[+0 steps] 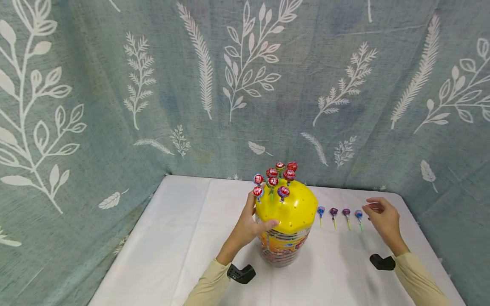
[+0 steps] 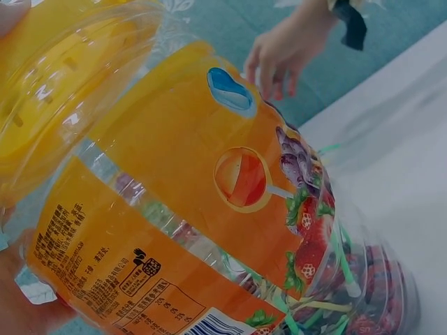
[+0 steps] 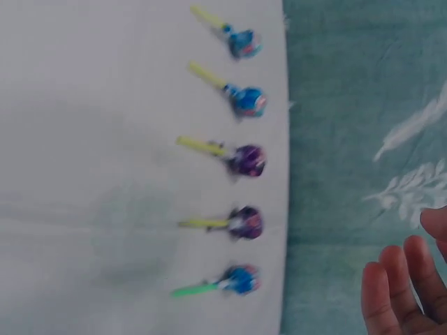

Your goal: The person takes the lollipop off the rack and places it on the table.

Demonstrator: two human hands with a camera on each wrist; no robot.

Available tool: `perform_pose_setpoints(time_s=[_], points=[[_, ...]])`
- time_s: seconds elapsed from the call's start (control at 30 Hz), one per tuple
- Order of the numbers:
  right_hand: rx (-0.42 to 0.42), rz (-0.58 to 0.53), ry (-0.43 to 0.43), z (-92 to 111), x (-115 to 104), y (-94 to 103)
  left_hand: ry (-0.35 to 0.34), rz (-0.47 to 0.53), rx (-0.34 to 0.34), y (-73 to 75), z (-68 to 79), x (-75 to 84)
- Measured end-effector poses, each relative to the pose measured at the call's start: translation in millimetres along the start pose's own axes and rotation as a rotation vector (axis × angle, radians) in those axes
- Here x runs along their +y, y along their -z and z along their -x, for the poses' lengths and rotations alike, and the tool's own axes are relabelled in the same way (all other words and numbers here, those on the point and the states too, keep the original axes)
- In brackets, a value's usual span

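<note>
Yellow-lidded lollipop jar [image 1: 292, 223], gripped by left hand [image 1: 246, 226]; five lollipops [image 3: 249, 161], in a row near tabletop [image 1: 153, 246]'s far edge; right hand [image 1: 385, 222], empty, fingers loosely curved, toward far-right corner.

- You can't see most fingers of your left hand [image 1: 246, 227], since the jar [image 1: 282, 250] hides them in the head view
- Your right hand [image 1: 384, 217] is cut off by the right wrist view's edge
- You get five blurred lollipops [image 3: 248, 161] there
- The barcode [image 2: 218, 326] is cropped below, and the label's [image 2: 185, 157] smallest print defeats you
</note>
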State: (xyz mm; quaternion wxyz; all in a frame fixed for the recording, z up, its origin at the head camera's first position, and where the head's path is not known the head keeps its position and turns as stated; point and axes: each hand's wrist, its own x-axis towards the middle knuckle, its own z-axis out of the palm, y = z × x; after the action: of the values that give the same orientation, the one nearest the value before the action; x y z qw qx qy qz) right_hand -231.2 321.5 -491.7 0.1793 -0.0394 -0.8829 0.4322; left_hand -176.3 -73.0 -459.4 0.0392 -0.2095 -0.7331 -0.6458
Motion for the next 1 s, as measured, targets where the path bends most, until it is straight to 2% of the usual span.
perform_pose_setpoints(time_s=[0.17,0.57,1.0], points=[[-0.016,-0.001,0.063,9,-35,4.0,0.002,0.003,0.004,0.9,0.8,-1.2],[-0.042,-0.067,0.248,26,-92,7.7,-0.001,0.009,0.011,3.0,0.0,1.3],[-0.079,-0.129,0.339,44,-135,6.8,0.012,0.016,-0.001,0.9,0.2,-1.4]])
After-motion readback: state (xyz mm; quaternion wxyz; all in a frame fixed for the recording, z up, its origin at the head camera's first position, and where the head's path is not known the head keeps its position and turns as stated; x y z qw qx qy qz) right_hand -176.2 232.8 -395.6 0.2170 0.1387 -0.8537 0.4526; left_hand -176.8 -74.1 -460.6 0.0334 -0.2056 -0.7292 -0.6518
